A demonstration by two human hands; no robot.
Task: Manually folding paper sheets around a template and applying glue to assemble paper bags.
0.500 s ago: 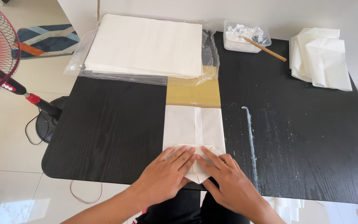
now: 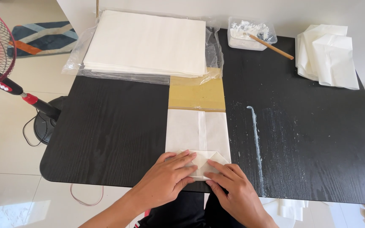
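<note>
Paper bag [image 2: 197, 135], white and half-formed, lies flat at the near edge of a black table [image 2: 106, 126], its bottom folded into angled flaps. Both hands press it down with flat, open fingers: the left hand [image 2: 170, 175] covers the fold's left side, the right hand [image 2: 231, 188] its right. Compared with half a second ago, the hands sit slightly further apart (more of the crease shows). Beyond lie a tan board [image 2: 196, 95], stacked white sheets [image 2: 146, 42], a paste tub [image 2: 250, 33] and finished bags [image 2: 328, 55].
</note>
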